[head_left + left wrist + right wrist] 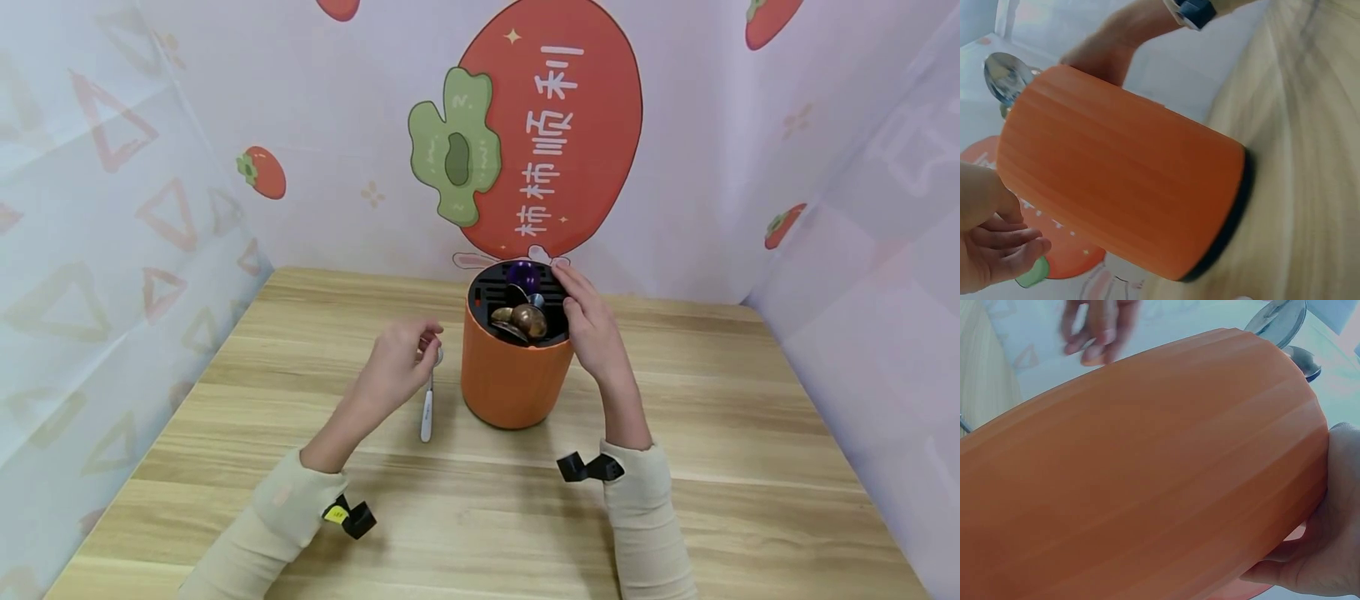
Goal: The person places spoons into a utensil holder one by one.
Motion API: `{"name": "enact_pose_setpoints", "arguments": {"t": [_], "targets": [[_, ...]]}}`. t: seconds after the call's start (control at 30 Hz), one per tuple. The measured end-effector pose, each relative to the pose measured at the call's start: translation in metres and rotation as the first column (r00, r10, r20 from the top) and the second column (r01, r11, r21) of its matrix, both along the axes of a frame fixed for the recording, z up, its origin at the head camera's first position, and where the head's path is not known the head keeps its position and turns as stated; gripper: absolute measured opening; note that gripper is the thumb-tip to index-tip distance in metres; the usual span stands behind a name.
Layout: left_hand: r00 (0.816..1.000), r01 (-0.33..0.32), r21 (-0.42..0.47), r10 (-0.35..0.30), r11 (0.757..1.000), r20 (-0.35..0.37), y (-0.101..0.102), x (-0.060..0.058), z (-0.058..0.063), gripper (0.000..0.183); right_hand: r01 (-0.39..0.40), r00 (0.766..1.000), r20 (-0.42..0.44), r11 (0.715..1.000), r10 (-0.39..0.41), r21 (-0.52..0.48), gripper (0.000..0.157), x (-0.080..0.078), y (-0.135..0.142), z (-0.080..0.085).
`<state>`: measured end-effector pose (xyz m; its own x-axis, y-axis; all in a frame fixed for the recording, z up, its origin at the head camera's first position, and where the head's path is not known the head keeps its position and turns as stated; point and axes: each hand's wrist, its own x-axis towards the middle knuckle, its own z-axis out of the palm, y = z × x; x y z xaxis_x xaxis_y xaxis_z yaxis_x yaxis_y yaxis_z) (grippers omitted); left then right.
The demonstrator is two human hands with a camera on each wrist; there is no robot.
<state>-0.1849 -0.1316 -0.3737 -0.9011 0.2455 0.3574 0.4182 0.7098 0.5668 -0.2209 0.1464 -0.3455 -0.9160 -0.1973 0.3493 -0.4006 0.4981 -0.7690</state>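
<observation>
An orange knife-block-shaped holder (pixel 516 383) with a black slotted top stands upright on the table. My right hand (pixel 596 329) grips its right side at the top, fingers along the rim. Several spoons stick up from the slots, among them a purple one (pixel 522 276) and a bronze one (pixel 529 320). To the left of the holder, my left hand (pixel 401 358) hovers with loosely bent fingers and nothing in them. Below it lies a slim utensil with a white handle (pixel 427 417); its metal end is partly covered by the hand in the head view.
The wood-grain table (pixel 712 467) carries the holder near its back edge. Behind it hangs a pale backdrop (pixel 337 100) printed with a large red fruit, and similar sheets close off both sides. A small black camera sits on each wrist.
</observation>
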Motion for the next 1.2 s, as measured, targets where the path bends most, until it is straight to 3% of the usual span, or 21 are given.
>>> {"name": "enact_pose_setpoints", "arguments": {"t": [0.17, 0.3, 0.43, 0.8, 1.2], "targets": [[0.991, -0.035, -0.157, 0.054, 0.987, 0.121, -0.003, -0.001, -0.02, 0.016, -0.003, 1.0, -0.003, 1.0, 0.003, -0.004, 0.048, 0.0, 0.0, -0.001], [0.991, -0.034, -0.275, 0.068, 0.961, 0.113, -0.006, -0.002, -0.035, 0.005, -0.002, 1.0, -0.006, 1.0, 0.002, -0.006, 0.049, 0.001, 0.0, -0.002], [0.99, -0.028, -0.364, 0.077, 0.931, 0.121, -0.007, -0.002, -0.047, 0.013, -0.002, 1.0, -0.002, 1.0, 0.002, -0.007, 0.049, 0.001, 0.0, -0.002], [0.965, 0.011, -0.422, 0.101, 0.907, 0.243, -0.004, 0.0, -0.066, 0.025, 0.007, 1.0, -0.005, 1.0, -0.007, -0.003, 0.049, 0.004, 0.002, -0.003], [0.966, 0.004, -0.452, 0.114, 0.892, 0.233, 0.001, -0.002, -0.076, 0.028, 0.011, 1.0, -0.007, 1.0, -0.011, 0.025, 0.048, 0.002, 0.001, -0.001]]}}
